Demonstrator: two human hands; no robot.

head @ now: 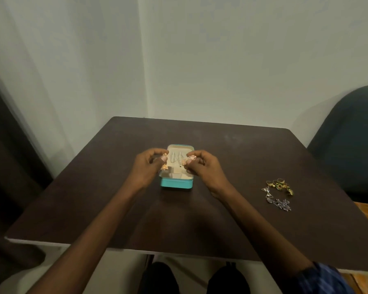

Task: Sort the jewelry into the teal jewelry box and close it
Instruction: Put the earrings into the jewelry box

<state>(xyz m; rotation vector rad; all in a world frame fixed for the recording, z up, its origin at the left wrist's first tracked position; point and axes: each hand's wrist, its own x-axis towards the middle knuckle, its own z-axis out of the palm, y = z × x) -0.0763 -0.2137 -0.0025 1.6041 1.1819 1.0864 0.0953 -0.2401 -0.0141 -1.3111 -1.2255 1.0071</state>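
Held gold earring [164, 164] in left hand [148, 166] fingers, other earring [191, 159] in right hand [202, 166]; both pinched tight, right above open teal box [176, 183] on desk [221, 209]. Box straight below.

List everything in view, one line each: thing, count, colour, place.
teal jewelry box: one, teal with cream lining, open, table centre.
silver chain earrings: apparently two, silver, inside the box at the back.
gold earrings: two, gold, one pinched in each hand's grip above the box.
jewelry pile: one cluster, gold and silver pieces, table right of the box.
table: one, dark brown.
chair: one, dark teal, far right.
wall: pale grey-green, behind the table.
left hand: one, at the box's left edge.
right hand: one, at the box's right edge.
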